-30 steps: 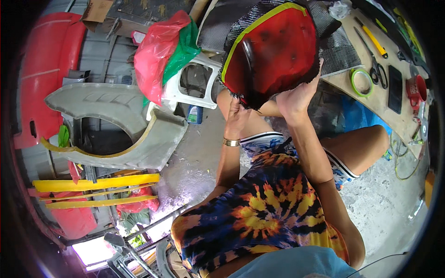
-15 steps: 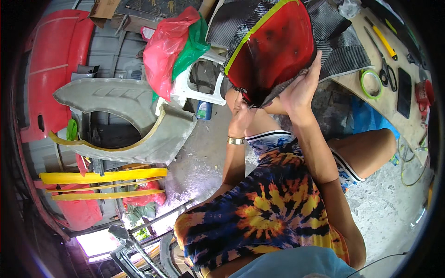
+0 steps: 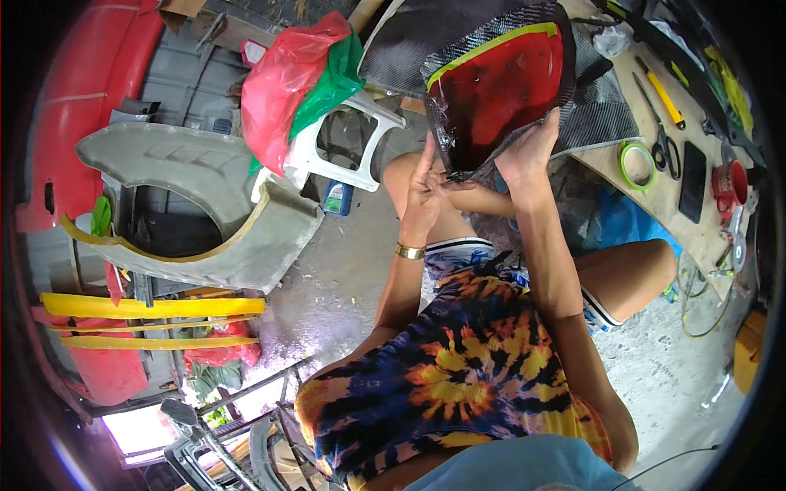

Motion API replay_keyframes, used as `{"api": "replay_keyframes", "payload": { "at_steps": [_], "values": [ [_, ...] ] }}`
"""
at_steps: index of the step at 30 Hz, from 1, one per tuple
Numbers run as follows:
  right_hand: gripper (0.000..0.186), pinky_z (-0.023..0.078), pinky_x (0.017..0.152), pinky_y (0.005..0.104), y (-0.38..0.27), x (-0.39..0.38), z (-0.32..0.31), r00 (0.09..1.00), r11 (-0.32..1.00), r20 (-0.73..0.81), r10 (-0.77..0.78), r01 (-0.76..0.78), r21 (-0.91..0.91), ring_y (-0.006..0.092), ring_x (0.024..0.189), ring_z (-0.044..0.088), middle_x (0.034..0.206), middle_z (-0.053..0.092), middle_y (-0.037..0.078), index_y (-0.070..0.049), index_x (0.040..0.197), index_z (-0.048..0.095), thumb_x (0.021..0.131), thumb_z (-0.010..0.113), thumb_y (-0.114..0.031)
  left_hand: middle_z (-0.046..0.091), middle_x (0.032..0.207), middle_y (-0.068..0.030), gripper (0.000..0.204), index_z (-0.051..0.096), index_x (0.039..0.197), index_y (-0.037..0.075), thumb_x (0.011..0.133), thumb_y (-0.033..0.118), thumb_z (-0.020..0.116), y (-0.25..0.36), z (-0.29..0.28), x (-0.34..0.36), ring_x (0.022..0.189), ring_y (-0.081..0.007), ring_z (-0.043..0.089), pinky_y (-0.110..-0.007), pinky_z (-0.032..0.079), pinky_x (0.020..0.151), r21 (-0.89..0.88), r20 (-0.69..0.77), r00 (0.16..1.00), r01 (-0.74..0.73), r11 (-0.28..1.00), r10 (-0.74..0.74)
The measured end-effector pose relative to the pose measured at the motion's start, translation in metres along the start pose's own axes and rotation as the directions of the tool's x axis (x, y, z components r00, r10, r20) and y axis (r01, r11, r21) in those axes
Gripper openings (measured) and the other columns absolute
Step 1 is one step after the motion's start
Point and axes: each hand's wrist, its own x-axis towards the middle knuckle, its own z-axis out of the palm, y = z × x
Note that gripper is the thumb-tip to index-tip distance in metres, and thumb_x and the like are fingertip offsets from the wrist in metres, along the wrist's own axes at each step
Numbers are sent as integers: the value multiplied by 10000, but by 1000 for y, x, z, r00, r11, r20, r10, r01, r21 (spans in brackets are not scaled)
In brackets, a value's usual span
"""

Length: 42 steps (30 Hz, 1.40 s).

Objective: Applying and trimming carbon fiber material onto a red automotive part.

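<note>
A glossy red shell-shaped piece [image 3: 508, 90] is raised in front of me, tilted, with carbon-fibre cloth around its edges. Yellow-green tape [image 3: 491, 51] runs along its upper edge, and dark smudges mark the red surface. My right hand [image 3: 526, 157] grips the lower right edge, its fingers partly hidden by the piece. At the lower left corner is my left hand [image 3: 430, 182], with one digit pointing up along the side and the others stretched out below the tip. These spread fingers touch or nearly touch the cloth edge.
On the right, a wooden table [image 3: 602, 164] bears carbon-fibre cloth [image 3: 602, 106], a tape roll [image 3: 636, 166], scissors [image 3: 665, 151], a yellow cutter [image 3: 665, 98], a phone [image 3: 692, 182] and a red mug [image 3: 727, 188]. Left are a white stool [image 3: 352, 168], a grey fender [image 3: 278, 237] and a blue bottle [image 3: 336, 199].
The red piece has turned and shifted slightly right in my hands. My left hand's fingers have spread from the lower tip. My right hand keeps its hold on the right edge.
</note>
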Motion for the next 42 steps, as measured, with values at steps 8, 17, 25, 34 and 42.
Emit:
{"api": "replay_keyframes", "payload": {
  "at_steps": [8,17,25,34,42],
  "values": [
    [575,313,1089,462,7,6,-8,999,1000,-15,30,-30,4,301,1287,419,1410,443,84,-124,1392,415,968,280,-488,531,1309,-203,776,115,1505,93,882,-6,567,6,7,3,1070,-279,629,-402,593,815,-18,-92,995,26,1000,-27],
    [617,279,1108,452,10,11,-13,999,999,-8,38,-38,-15,302,1321,375,1447,398,80,-143,1420,379,968,260,-545,585,1226,-175,704,170,1482,12,895,-30,557,6,20,3,981,-165,637,-317,594,784,152,-178,983,-14,988,41],
    [627,273,1109,458,12,9,-4,998,997,-50,26,-30,-69,317,1322,372,1451,396,98,-129,1418,382,959,258,-537,653,946,-66,615,302,1442,-14,898,-9,589,3,24,4,769,-43,563,-248,565,727,420,-260,953,-32,907,154],
    [708,254,1116,467,13,14,-10,999,999,-39,29,-30,-34,329,1336,349,1460,379,126,-116,1433,354,922,312,-604,601,1046,-59,493,416,1393,3,925,20,571,-6,20,2,784,-68,571,-250,581,675,625,-280,945,46,780,168],
    [740,353,1054,422,13,67,-52,984,979,-144,109,-132,-157,286,1269,434,1411,436,129,-106,1395,403,926,289,-668,632,746,-84,391,500,1290,-73,936,84,551,-34,1,48,620,-138,643,-262,548,533,637,-276,956,107,764,96]
  ]
}}
